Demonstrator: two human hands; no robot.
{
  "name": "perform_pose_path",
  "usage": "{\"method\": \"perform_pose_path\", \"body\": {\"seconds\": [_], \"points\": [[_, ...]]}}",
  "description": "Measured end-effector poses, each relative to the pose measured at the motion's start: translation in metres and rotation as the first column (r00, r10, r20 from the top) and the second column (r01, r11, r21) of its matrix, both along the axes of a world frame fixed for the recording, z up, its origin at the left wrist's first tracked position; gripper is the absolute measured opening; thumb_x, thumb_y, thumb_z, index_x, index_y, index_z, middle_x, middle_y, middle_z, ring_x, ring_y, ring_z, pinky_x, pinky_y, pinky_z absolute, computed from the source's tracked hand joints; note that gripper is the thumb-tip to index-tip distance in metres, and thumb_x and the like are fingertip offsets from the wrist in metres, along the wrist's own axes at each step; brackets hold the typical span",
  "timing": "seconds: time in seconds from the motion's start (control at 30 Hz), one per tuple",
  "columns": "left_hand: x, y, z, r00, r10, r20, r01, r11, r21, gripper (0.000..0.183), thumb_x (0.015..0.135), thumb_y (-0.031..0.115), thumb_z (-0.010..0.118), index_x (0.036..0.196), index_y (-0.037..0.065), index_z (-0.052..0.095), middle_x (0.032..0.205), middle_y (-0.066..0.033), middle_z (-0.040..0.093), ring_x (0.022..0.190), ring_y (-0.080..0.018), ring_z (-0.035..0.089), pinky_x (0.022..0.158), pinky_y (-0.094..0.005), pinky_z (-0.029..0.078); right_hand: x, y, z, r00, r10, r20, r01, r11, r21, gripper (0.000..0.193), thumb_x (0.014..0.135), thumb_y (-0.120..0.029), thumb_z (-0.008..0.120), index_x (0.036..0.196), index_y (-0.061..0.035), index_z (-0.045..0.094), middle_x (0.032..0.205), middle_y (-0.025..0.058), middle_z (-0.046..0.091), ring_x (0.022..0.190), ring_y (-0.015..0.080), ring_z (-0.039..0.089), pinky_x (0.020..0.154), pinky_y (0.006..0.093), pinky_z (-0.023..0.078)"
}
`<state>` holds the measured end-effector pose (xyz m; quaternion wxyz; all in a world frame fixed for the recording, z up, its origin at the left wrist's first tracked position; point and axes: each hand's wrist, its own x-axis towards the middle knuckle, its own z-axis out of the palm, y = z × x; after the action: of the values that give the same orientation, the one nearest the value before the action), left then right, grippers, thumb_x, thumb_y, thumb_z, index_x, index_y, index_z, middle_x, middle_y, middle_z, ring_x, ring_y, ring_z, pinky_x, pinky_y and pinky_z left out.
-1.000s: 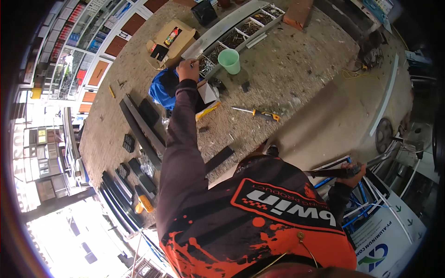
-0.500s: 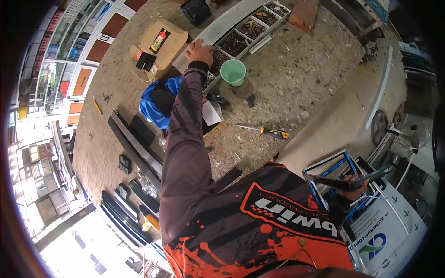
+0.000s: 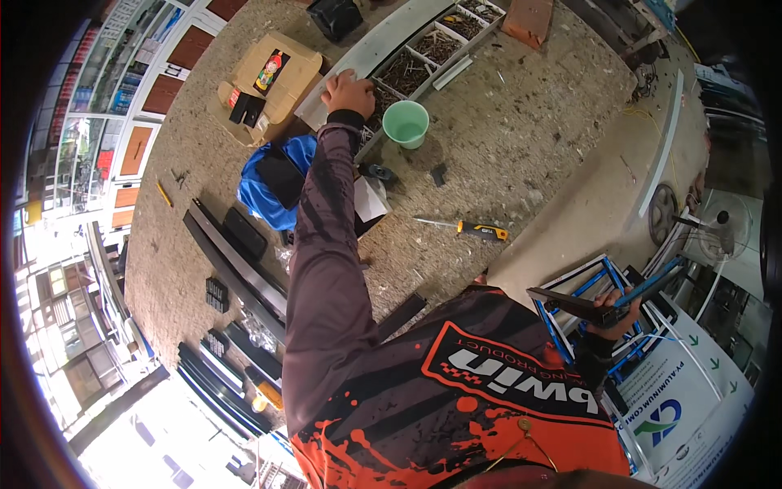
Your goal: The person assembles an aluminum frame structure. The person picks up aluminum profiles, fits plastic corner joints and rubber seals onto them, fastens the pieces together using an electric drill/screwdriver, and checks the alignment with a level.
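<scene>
My left hand [image 3: 349,94] reaches far over the workbench and rests at the near end of a long white divided tray [image 3: 444,81] of screws. Its fingers are bent but apart, with nothing visible in them; part of the tray lies under the hand. A green plastic cup [image 3: 406,125] stands just right of my wrist. Low on the right, my right hand [image 3: 609,316] is closed round a dark profile bar [image 3: 566,304]. Beyond that hand a bluish length [image 3: 656,287] sticks out; whether it is the same piece I cannot tell.
An open cardboard box [image 3: 297,61] and a blue bundle [image 3: 265,191] lie left of my forearm. A yellow-and-black screwdriver [image 3: 482,231] lies on the workbench [image 3: 505,155]. Dark profiles [image 3: 232,265] lie at left. White-and-blue frames [image 3: 603,273] and a fan [image 3: 723,228] stand right.
My right hand has shifted slightly up and left with the dark profile bar. The left hand stays by the tray, with little visible change in its fingers. The view has moved slightly.
</scene>
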<state>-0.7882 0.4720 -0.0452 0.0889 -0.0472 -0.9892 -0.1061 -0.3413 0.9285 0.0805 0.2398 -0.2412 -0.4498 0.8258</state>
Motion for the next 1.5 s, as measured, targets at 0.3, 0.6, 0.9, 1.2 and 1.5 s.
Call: {"method": "perform_pose_path", "body": {"seconds": [0.3,0.6,0.9,1.2,1.5], "points": [[-0.030,0.011,0.005,0.989,-0.129,-0.071,0.137,0.983,0.119,0.017,0.077,0.033,0.072,0.092,0.026,0.073,0.131,-0.0018,0.050,0.127,-0.0348,0.035,0.098,-0.0556,0.031,-0.003,-0.007,0.001,1.000,0.027,0.002,-0.027,1.000,-0.012,0.037,0.100,-0.040,0.041,0.112,-0.0070,0.052,0.067,0.0093,0.057,0.055,0.0275,0.061,0.054,0.0357,0.052],[-0.043,0.053,0.018,0.974,-0.220,0.059,0.225,0.970,-0.089,0.015,0.079,0.031,0.071,0.093,0.029,0.073,0.135,-0.0014,0.048,0.129,-0.0319,0.033,0.100,-0.0538,0.030,0.008,-0.001,-0.011,1.000,-0.007,0.002,0.007,1.000,-0.009,0.036,0.101,-0.040,0.040,0.114,-0.0083,0.052,0.065,0.0096,0.057,0.055,0.0280,0.061,0.052,0.0375,0.052],[0.005,0.026,0.077,0.995,-0.094,0.026,-0.011,0.161,0.987,0.014,0.096,0.011,0.048,0.098,-0.003,0.051,0.097,-0.0191,0.068,0.072,-0.0244,0.069,0.055,-0.0305,0.050,0.005,-0.009,-0.004,0.999,-0.044,0.015,0.045,0.998,-0.044,0.037,0.100,-0.041,0.040,0.113,-0.0075,0.050,0.064,0.0074,0.054,0.052,0.0246,0.058,0.051,0.0370,0.051],[0.326,0.141,0.146,0.872,-0.487,0.055,-0.095,-0.058,0.994,0.013,0.092,0.010,0.061,0.101,0.004,0.054,0.072,-0.0045,0.056,0.058,-0.0111,0.052,0.053,-0.0237,0.044,-0.043,-0.008,-0.032,0.986,0.095,0.138,-0.126,0.963,0.237,0.030,0.095,-0.036,0.051,0.110,-0.0098,0.048,0.075,0.0026,0.050,0.061,0.0146,0.054,0.056,0.0327,0.051],[0.478,0.235,0.174,0.869,-0.418,-0.265,0.421,0.342,0.840,0.009,0.087,0.003,0.068,0.091,0.000,0.061,0.077,-0.0036,0.062,0.065,-0.0092,0.058,0.060,-0.0226,0.047,-0.016,-0.063,0.023,0.977,0.214,-0.013,-0.215,0.976,-0.027,0.034,0.090,-0.044,0.058,0.090,-0.0110,0.051,0.063,0.0023,0.052,0.054,0.0158,0.055,0.052,0.0315,0.048]]}}
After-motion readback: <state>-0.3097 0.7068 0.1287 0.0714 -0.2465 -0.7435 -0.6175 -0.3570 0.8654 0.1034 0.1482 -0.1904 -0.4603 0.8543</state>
